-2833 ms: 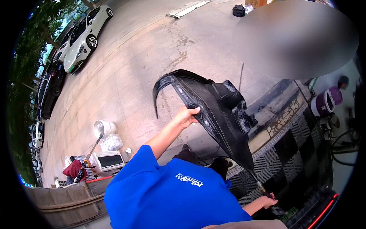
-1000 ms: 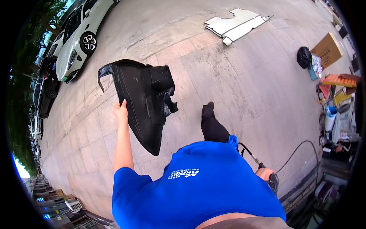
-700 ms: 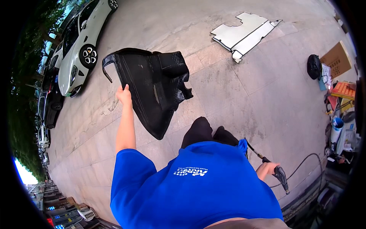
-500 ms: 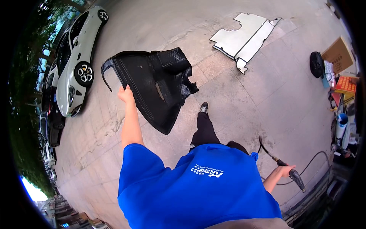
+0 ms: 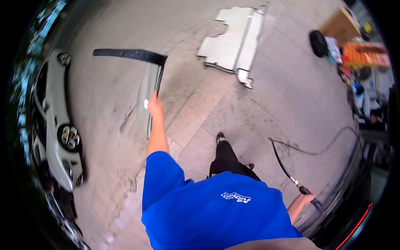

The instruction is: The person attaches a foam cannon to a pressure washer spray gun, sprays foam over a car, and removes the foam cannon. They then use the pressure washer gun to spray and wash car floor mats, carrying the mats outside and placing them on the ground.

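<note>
My left hand [image 5: 155,106] is closed on the edge of a black moulded car floor mat [image 5: 129,54], held out over the paving. The mat is turned so that mainly its dark rim shows, with a greyish face below it that is hard to tell from the ground. At the lower right my right hand [image 5: 307,199] is wrapped round a black spray gun [image 5: 317,204], joined to a black hose [image 5: 283,165]. A large pale mat with dark edging [image 5: 233,37] lies flat on the ground ahead.
A white car [image 5: 58,121] stands at the left, with other vehicles behind it. On the right are a cardboard box [image 5: 339,27], a black bag [image 5: 318,43], an orange crate [image 5: 366,55] and clutter. A dark car edge with a red light strip [image 5: 354,227] is at lower right.
The black mat has turned from its broad dark face to nearly edge-on, in my left hand. My view has swung to the right. The spray gun stays in my right hand.
</note>
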Tool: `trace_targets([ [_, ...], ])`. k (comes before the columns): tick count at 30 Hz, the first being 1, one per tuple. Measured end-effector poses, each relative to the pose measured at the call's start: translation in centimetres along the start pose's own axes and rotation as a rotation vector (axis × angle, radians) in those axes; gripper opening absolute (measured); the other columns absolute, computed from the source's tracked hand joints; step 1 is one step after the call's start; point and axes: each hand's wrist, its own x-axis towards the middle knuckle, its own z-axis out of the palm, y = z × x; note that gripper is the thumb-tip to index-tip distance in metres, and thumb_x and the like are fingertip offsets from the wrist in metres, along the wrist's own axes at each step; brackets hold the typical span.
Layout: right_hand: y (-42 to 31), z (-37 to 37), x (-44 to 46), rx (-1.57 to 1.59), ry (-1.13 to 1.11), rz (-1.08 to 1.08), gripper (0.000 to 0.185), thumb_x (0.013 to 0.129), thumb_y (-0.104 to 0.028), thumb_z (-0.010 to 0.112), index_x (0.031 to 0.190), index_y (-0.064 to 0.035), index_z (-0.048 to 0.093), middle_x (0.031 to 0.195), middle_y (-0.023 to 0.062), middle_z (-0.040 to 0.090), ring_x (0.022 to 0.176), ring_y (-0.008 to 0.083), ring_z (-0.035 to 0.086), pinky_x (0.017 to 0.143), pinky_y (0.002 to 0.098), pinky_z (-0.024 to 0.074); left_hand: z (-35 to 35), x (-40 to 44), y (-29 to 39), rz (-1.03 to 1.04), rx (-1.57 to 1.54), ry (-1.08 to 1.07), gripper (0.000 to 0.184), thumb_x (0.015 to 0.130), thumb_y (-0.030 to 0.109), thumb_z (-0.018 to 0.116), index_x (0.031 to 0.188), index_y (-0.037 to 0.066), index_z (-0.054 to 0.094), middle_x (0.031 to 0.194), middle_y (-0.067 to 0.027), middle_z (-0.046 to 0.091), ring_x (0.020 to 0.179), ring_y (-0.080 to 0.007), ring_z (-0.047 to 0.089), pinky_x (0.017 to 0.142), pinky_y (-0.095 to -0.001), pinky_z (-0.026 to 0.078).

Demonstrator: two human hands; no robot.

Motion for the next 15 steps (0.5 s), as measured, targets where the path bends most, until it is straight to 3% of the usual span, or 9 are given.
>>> trace_targets([
  [1,-2.2,-1.3,-4.2,0.004,-0.012,0.052,0.049,0.083,-0.04,0.055,0.052,-0.0028,0.05,0.063,0.0131,0.059,0.06,0.0279,0.058,0.061,0.0403,0.0513,3.8,1.3,4.9,0.127,-0.163,-0.02,0.023,0.079,0.006,0.052,0.099,0.005,0.064,0.079,-0.0157,0.065,0.061,-0.0278,0.06,0.059,-0.0377,0.048],
  [5,1.1,9.7,-9.6,0.248,-0.108,0.044,0.032,0.081,-0.031,0.065,0.065,-0.008,0.05,0.055,0.0058,0.052,0.046,0.0171,0.05,0.049,0.0326,0.0424,13.8,-0.6,6.7,-0.087,-0.16,-0.994,0.02,0.078,0.017,0.059,0.08,-0.002,0.065,0.067,-0.0166,0.064,0.053,-0.0247,0.059,0.053,-0.0369,0.048],
  [6,3.9,9.9,-7.3,0.27,-0.07,0.121,0.031,0.078,-0.029,0.068,0.066,-0.0075,0.05,0.054,0.0046,0.052,0.043,0.0167,0.05,0.045,0.0306,0.0413,17.4,-3.0,6.3,0.02,-0.099,-1.05,0.021,0.073,0.016,0.064,0.083,-0.002,0.066,0.076,-0.0199,0.065,0.067,-0.0294,0.064,0.065,-0.0389,0.05],
  [7,3.2,6.5,-5.6,0.384,0.019,0.138,0.032,0.078,-0.03,0.07,0.067,-0.0068,0.05,0.053,0.0034,0.051,0.044,0.0154,0.051,0.044,0.0296,0.041,21.6,-0.9,15.2,0.043,-0.162,-1.168,0.022,0.069,0.014,0.068,0.085,-0.001,0.066,0.082,-0.0187,0.066,0.075,-0.0312,0.064,0.069,-0.0398,0.05],
  [9,0.1,11.4,-11.1,0.314,-0.055,0.13,0.031,0.079,-0.03,0.069,0.068,-0.0072,0.051,0.054,0.0023,0.05,0.044,0.0134,0.05,0.044,0.0291,0.0419,22.7,-9.1,16.2,0.098,-0.289,-1.332,0.061,0.061,0.004,0.073,0.118,0.003,0.052,0.106,-0.0214,0.06,0.091,-0.0324,0.061,0.078,-0.0395,0.05],
  [10,0.2,10.8,-10.6,0.338,-0.053,0.121,0.03,0.079,-0.03,0.069,0.069,-0.0074,0.051,0.054,0.0022,0.05,0.044,0.0131,0.05,0.045,0.0288,0.0423,20.3,-9.1,21.9,-0.18,-0.43,-1.524,0.083,0.059,0.003,0.076,0.132,0.003,0.036,0.127,-0.0236,0.045,0.108,-0.0327,0.053,0.093,-0.0386,0.043],
  [11,-0.8,8.7,-8.9,0.465,0.003,0.134,0.029,0.08,-0.029,0.068,0.071,-0.0074,0.051,0.054,0.0022,0.05,0.044,0.0129,0.049,0.045,0.0289,0.0427,18.1,-13.9,31.5,0.776,-0.308,-1.256,0.092,0.058,0.005,0.077,0.136,0.001,0.028,0.136,-0.0227,0.035,0.122,-0.034,0.041,0.104,-0.0407,0.031],
  [13,-1.2,6.8,-6.3,0.574,-0.076,0.182,0.026,0.081,-0.027,0.067,0.074,-0.0076,0.051,0.053,0.0024,0.05,0.043,0.0129,0.048,0.045,0.0293,0.0434,13.4,-18.2,39.4,0.849,-0.483,-1.312,0.092,0.058,0.007,0.076,0.135,-0.002,0.027,0.135,-0.0238,0.035,0.128,-0.0349,0.031,0.108,-0.0427,0.021],
  [15,-1.4,3.2,-5.5,0.693,-0.011,0.23,0.027,0.082,-0.028,0.067,0.073,-0.0088,0.049,0.053,0.0024,0.049,0.044,0.0135,0.048,0.047,0.0299,0.0441,6.7,-22.6,48.3,1.368,-0.722,-1.373,0.086,0.06,0.009,0.074,0.134,0.001,0.032,0.133,-0.0218,0.039,0.127,-0.0366,0.033,0.106,-0.0442,0.025],
])
